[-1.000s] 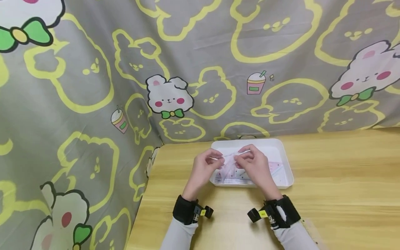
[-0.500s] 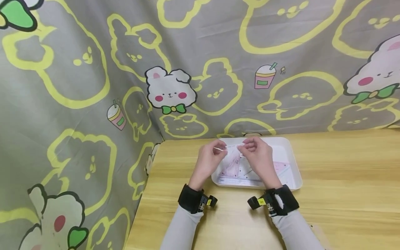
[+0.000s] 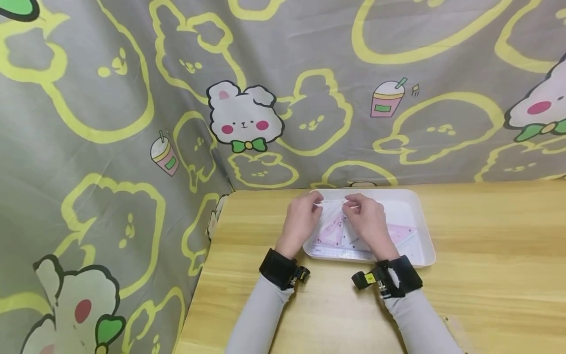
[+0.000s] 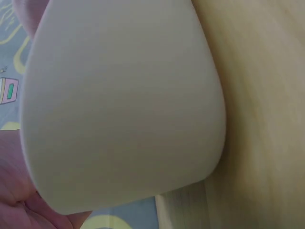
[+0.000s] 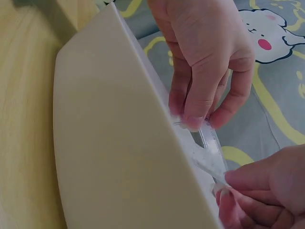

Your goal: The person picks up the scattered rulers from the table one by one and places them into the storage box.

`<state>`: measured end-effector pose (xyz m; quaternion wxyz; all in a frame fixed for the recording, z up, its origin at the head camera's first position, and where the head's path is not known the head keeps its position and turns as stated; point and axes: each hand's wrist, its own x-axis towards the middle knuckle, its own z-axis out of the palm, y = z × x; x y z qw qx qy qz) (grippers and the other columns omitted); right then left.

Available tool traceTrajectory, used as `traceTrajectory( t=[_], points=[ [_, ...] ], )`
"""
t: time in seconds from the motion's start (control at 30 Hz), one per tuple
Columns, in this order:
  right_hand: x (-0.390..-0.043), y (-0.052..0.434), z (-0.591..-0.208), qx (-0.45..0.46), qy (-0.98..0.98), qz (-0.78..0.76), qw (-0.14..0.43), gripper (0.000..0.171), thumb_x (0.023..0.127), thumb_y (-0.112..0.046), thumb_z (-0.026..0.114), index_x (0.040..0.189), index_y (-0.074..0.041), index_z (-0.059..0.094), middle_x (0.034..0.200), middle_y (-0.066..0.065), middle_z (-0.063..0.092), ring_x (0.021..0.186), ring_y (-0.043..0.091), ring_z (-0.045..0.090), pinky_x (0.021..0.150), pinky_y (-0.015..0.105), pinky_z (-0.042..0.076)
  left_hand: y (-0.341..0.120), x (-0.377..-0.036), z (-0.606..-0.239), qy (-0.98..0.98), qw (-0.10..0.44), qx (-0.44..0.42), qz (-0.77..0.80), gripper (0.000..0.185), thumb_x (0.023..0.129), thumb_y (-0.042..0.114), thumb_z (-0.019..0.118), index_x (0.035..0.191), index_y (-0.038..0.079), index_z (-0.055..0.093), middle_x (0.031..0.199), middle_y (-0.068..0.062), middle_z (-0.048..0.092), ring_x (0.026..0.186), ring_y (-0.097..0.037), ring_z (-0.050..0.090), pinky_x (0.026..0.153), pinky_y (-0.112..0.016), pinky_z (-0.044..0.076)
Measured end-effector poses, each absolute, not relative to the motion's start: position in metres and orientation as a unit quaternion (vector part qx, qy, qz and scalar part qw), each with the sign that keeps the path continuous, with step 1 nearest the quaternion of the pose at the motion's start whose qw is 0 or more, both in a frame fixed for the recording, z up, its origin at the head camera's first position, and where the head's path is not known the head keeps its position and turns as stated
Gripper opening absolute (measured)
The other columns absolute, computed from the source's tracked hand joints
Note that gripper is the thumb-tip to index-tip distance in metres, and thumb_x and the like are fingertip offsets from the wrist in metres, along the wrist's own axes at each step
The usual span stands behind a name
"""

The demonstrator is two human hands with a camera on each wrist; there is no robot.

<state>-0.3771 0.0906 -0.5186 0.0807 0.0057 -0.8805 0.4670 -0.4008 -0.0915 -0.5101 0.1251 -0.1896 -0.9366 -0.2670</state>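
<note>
left hand (image 3: 302, 219): my fingers and thumb pinch the left end of the clear set square (image 3: 332, 222), over the tray's left part.
right hand (image 3: 367, 221): fingertips pinch the other end of the same set square; the right wrist view shows both pinches clearly.
set square: held up between both hands, above the white tray (image 3: 422, 223), tilted, not lying flat.
change: a second ago my hands were lower and closer together over the tray; now they sit a bit further apart with the piece lifted higher.
meaning: looks like it is separated from the rest, lift about done.
still in tray: pink triangle ruler (image 3: 400, 232) and straight ruler (image 3: 340, 253) lie flat.
table (image 3: 486, 255): wooden, tray near the back edge.
</note>
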Motion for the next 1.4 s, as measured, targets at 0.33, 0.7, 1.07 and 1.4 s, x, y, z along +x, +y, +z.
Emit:
traceTrajectory(
  t=[0.33, 0.7, 1.07, 1.4],
  points=[
    [-0.3777, 0.0923, -0.5275, 0.041, -0.904, 0.424, 0.04, 0.029, 0.102, 0.002, 0.052, 0.122, 0.008, 0.071, 0.124, 0.031, 0.068, 0.116, 0.048, 0.063, 0.097, 0.06, 0.048, -0.0918, -0.398, -0.5137, -0.96, 0.152, -0.191, -0.141, 0.021, 0.088, 0.007, 0.082, 0.108, 0.012, 0.08, 0.101, -0.004, 0.078, 0.093, -0.023, 0.071, 0.082, -0.035, 0.054],
    [-0.3772, 0.0873, -0.5248, 0.091, -0.919, 0.382, 0.031, 0.033, 0.101, 0.003, 0.05, 0.129, 0.011, 0.067, 0.109, 0.028, 0.064, 0.098, 0.04, 0.059, 0.09, 0.055, 0.048, -0.092, -0.3981, -0.5083, -0.98, 0.132, -0.145, -0.046, 0.012, 0.088, 0.023, 0.084, 0.098, 0.016, 0.084, 0.105, -0.006, 0.06, 0.1, -0.026, 0.049, 0.084, -0.037, 0.04],
    [-0.3748, 0.0833, -0.5215, 0.105, -0.923, 0.368, 0.035, 0.037, 0.1, 0.003, 0.047, 0.13, 0.006, 0.069, 0.099, 0.022, 0.063, 0.091, 0.034, 0.055, 0.081, 0.047, 0.045, -0.0874, -0.3934, -0.5054, -0.987, 0.086, -0.132, -0.001, 0.014, 0.097, 0.017, 0.07, 0.093, 0.014, 0.083, 0.103, -0.006, 0.049, 0.099, -0.027, 0.041, 0.082, -0.037, 0.034],
    [-0.3711, 0.0903, -0.5196, 0.092, -0.917, 0.385, 0.048, 0.039, 0.098, 0.003, 0.048, 0.132, 0.006, 0.067, 0.102, 0.023, 0.062, 0.094, 0.036, 0.056, 0.084, 0.05, 0.047, -0.0827, -0.3918, -0.5073, -0.989, 0.054, -0.138, 0.007, 0.014, 0.097, 0.02, 0.067, 0.092, 0.019, 0.08, 0.106, -0.005, 0.046, 0.103, -0.027, 0.039, 0.083, -0.037, 0.033]
  ],
)
